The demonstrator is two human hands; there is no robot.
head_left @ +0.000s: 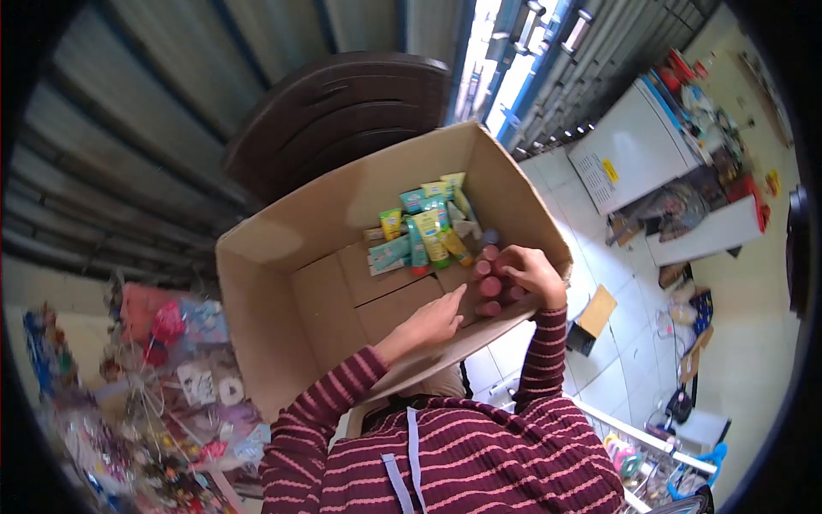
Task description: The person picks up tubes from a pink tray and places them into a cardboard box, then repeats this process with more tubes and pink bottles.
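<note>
A large open cardboard box [325,321] is in front of me, with its flat bottom partly bare. In its right corner stands a cluster of small bottles with pinkish-red caps [490,286]. My right hand [533,272] reaches over the box's right side, its fingers curled round one of these bottles; the fingertips are partly hidden. Fingers stretched out, my left hand [428,322] hovers inside the near side of the box, just left of the bottles, and holds nothing. Yellow, green and teal squeeze tubes [428,236] lie in a heap behind the bottles.
A dark brown plastic chair [342,116] stands behind the box, against a metal shutter. Bagged goods [171,377] crowd the left side. On the right are a white refrigerator [634,146], a small carton [597,313] on the tiled floor and a white rack [634,437].
</note>
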